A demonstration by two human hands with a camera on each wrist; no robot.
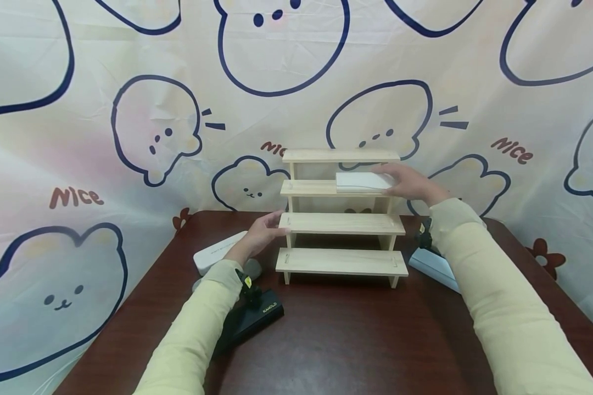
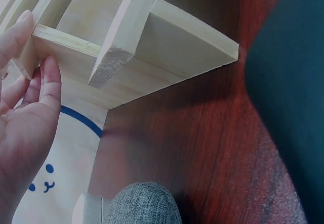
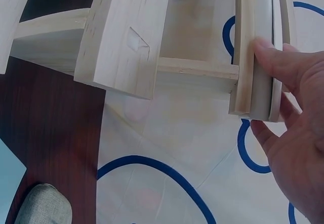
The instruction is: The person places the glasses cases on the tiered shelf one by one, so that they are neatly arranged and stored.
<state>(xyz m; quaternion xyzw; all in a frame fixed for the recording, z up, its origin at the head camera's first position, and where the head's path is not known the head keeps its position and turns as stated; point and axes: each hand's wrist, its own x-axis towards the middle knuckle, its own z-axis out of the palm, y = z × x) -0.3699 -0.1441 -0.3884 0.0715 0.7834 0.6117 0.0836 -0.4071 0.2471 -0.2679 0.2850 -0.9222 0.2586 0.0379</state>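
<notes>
A pale wooden stepped rack (image 1: 343, 223) with several tiers stands on the table. My left hand (image 1: 259, 237) grips the left end of its second tier from the bottom; in the left wrist view the thumb and fingers lie around the board's end. On the second tier from the top lies a long white glasses case (image 1: 358, 182). My right hand (image 1: 409, 182) holds this case by its right end. Close up in the right wrist view, the thumb is on one side of the case (image 3: 262, 77) and the fingers are on the other, largely hidden.
A dark green case (image 1: 257, 318) marked KANOLD lies under my left forearm. Left of the rack are a white case (image 1: 217, 253) and a grey fabric-covered object (image 2: 144, 204). A light blue case (image 1: 435, 267) lies to the right, partly behind my sleeve. A printed curtain hangs behind the table.
</notes>
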